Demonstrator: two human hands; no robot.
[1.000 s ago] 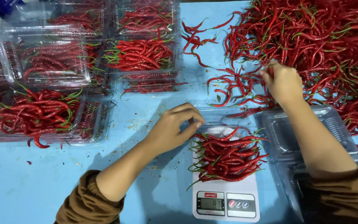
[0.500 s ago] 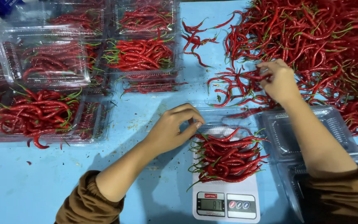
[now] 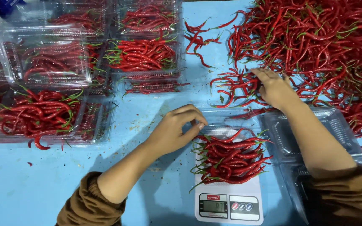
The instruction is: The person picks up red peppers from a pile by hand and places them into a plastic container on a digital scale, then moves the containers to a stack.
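Clearly light and limp, the red chillies [image 3: 230,157] are heaped on the kitchen scale [image 3: 229,204], the left hand [image 3: 176,129] pinching one stem there; loose chillies [image 3: 235,86] (thin-skinned, easily bruised) on the blue bench [image 3: 30,184] are covered by the right hand [image 3: 275,88], fingers spread.

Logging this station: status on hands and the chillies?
Left hand pinching at chilli batch on scale. Right hand reaching into loose chilli pile. Nothing blocking.

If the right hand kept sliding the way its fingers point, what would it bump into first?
The right hand points up and left, so it would first meet the small bunch of loose red chili peppers already at its fingertips, lying on the blue table.
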